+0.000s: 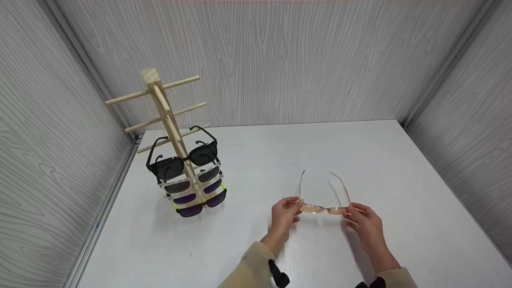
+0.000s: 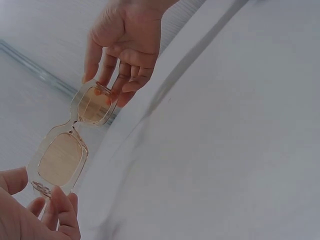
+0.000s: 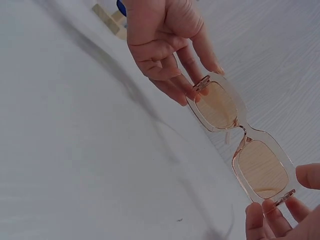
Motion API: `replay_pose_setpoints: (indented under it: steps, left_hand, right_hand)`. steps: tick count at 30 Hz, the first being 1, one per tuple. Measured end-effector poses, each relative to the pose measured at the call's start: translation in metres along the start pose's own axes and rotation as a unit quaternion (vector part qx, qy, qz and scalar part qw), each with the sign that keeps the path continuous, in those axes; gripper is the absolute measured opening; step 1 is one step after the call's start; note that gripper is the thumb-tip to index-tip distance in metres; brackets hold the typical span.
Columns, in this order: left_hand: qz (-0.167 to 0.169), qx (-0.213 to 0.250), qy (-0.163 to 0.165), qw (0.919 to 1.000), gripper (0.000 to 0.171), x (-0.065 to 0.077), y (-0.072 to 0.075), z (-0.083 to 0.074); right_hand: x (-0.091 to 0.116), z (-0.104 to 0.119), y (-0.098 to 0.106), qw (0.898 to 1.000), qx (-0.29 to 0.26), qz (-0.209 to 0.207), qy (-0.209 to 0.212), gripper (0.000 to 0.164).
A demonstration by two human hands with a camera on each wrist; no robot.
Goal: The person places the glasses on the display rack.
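Both hands hold one pair of sunglasses [image 1: 313,208] with a clear frame and pale amber lenses. Its temples are unfolded and point away from the body in the head view. My left hand [image 1: 284,218] pinches the left end of the frame at the hinge, thumb on one side and fingertips on the other. The opposite hinge end is pinched by my right hand [image 1: 367,226]. In the left wrist view, the amber lenses [image 2: 61,159] show between the two hands, and the right wrist view shows the same frame [image 3: 262,167] held at both ends, above the white table.
A wooden display stand [image 1: 151,76] with side pegs rises at the left of the white table [image 1: 264,160]. Black sunglasses [image 1: 170,168] and several other pairs hang on its lower pegs; the upper pegs are bare. Grey wood-grain panels [image 1: 256,60] enclose the back and sides.
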State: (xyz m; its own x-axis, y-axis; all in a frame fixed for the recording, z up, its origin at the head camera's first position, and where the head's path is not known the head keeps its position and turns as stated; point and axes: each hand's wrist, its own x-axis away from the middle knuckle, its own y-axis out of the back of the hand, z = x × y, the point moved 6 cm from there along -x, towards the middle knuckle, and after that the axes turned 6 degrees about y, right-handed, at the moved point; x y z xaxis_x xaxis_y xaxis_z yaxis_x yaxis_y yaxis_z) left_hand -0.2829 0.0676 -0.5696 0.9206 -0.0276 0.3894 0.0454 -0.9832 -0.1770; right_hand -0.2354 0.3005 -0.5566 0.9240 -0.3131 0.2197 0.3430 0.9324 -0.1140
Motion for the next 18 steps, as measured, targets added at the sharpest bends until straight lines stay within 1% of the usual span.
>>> replay_pose_setpoints:
  steps: [7,11,18]
  left_hand:
    - [0.009,0.002,-0.009,0.9999,0.032,0.002,0.011,-0.002]
    - [0.0,-0.002,-0.008,1.0,0.031,0.003,0.017,-0.004]
    - [0.0,0.004,-0.016,0.9999,0.032,0.006,0.029,-0.008]
  right_hand:
    - [0.0,0.002,-0.01,1.0,-0.013,0.007,0.012,0.049]
    - [0.001,0.002,-0.017,1.0,-0.01,0.016,0.008,0.048]
    - [0.001,0.003,-0.026,1.0,-0.011,0.02,0.014,0.046]
